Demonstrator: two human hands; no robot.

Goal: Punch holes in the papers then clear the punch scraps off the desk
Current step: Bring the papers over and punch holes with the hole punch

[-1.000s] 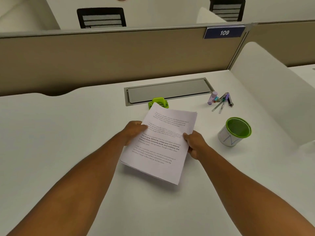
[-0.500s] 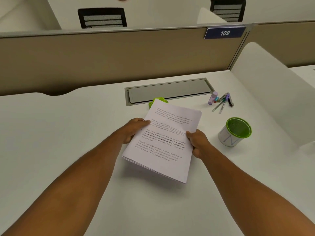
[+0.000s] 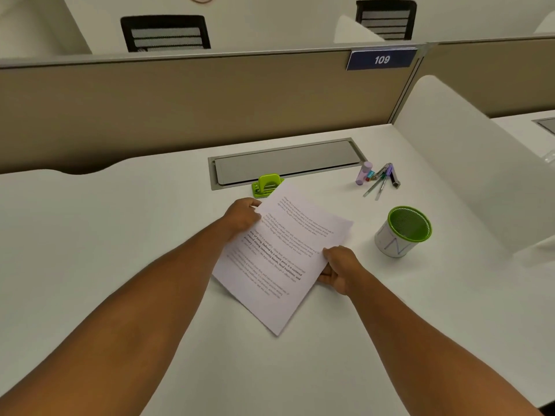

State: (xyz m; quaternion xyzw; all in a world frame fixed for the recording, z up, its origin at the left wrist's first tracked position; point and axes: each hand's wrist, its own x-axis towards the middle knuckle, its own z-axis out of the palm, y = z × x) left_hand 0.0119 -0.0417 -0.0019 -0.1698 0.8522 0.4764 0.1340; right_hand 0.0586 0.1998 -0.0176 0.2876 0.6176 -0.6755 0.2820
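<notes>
Just in front of the green hole punch [image 3: 267, 185], both hands are holding the papers [image 3: 280, 253]: the left hand [image 3: 242, 216] gripping one long edge, the right hand [image 3: 339, 269] pinching the opposite. Printed white sheets are sitting skewed, unpunched; no scraps are showing, so everything seems left to do.

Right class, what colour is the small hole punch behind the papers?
Lime green: the small plastic hole punch, seen best in the head view.
</notes>
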